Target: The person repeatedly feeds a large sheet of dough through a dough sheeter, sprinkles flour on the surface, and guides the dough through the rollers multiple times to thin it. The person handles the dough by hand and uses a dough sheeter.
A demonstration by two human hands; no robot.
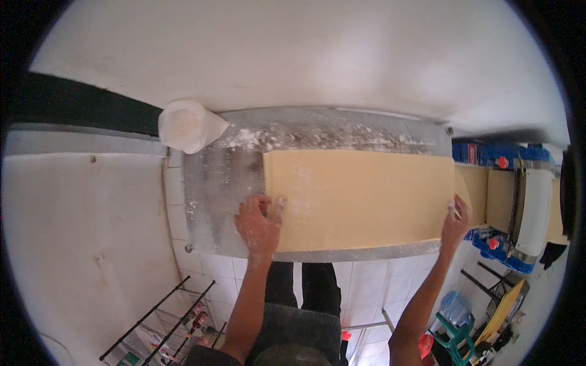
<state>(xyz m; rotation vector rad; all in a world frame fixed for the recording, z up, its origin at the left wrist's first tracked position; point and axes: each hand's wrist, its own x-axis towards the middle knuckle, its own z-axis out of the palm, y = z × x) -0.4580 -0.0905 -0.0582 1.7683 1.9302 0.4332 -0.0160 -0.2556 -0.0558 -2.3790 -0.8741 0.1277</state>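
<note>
A wide, pale yellow dough sheet (361,199) lies in layers along a floured metal work table (219,192). My left hand (261,224) grips the sheet's left edge near the front, fingers curled at the border. At the opposite end, my right hand (455,219) pinches the right edge between floury fingertips. Just beyond that hand, a strip of dough (474,187) continues toward a blue-and-white dough sheeter (533,201). Loose white flour (249,137) is scattered along the back of the table.
A white sack (187,126) stands at the table's back left corner, against the wall (293,55). Below left is a black wire rack (183,315) holding bottles. On the lower right, a clear blue water jug (455,307) rests on a green plastic stool (453,334).
</note>
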